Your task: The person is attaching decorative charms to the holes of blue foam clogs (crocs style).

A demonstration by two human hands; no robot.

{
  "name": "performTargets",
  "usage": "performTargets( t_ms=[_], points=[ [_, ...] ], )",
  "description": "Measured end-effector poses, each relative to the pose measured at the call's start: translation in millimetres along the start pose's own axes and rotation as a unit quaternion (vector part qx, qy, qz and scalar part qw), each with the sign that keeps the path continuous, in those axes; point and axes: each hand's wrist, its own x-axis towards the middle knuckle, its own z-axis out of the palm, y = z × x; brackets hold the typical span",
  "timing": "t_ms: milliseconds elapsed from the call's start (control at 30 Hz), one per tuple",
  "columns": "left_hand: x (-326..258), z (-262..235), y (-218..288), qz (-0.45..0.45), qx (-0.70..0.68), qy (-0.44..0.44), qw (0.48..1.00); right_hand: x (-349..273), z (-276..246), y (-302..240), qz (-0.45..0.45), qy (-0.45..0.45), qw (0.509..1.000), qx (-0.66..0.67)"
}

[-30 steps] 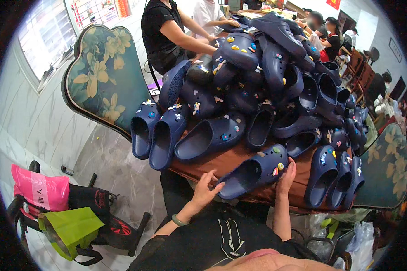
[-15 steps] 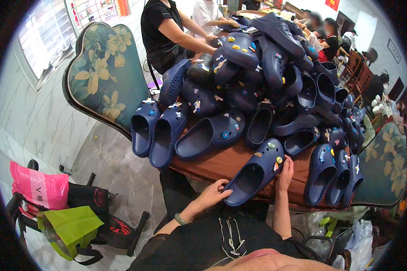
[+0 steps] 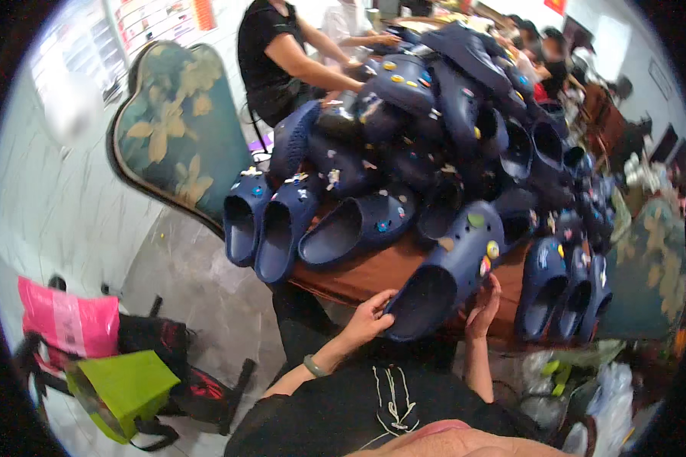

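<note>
The floor [image 3: 198,282] is grey and smooth, like stone. On the left is a pale wall [image 3: 46,190] with bright light on it. A big chair back [image 3: 179,133] stands by the counter [image 3: 381,270]. It is teal with yellow flowers and a dark curvy edge. The counter is brown. On the floor at the lower left sit a pink bag [image 3: 68,324], a bright green bag [image 3: 126,388] and a black bag [image 3: 179,358]. Far back, the room is bright, and other people sit at more furniture there.
</note>
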Motion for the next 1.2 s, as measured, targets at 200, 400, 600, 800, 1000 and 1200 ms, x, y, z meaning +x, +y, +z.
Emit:
performTargets(
  t_ms=[200,400,600,800,1000,1200],
  points=[
    [38,32,24,0.111,0.112,0.054,0.986,-40,27,7,-0.048,-0.295,0.922,-0.246],
    [52,86,25,0.122,0.09,-0.069,0.986,-41,47,-33,-0.112,-0.055,0.985,-0.115],
    [86,55,-11,0.196,0.361,-0.111,0.905,-15,7,-87,-0.143,0.138,0.98,-0.001],
    [105,47,-40,0.274,0.459,-0.026,0.845,60,-50,-130,-0.236,0.245,0.94,0.029],
    [106,47,-38,0.281,0.479,-0.04,0.831,124,-125,-183,-0.219,0.276,0.935,-0.03],
    [103,41,-36,0.282,0.442,-0.037,0.851,135,-233,-230,-0.12,0.311,0.932,-0.139]
  ],
)
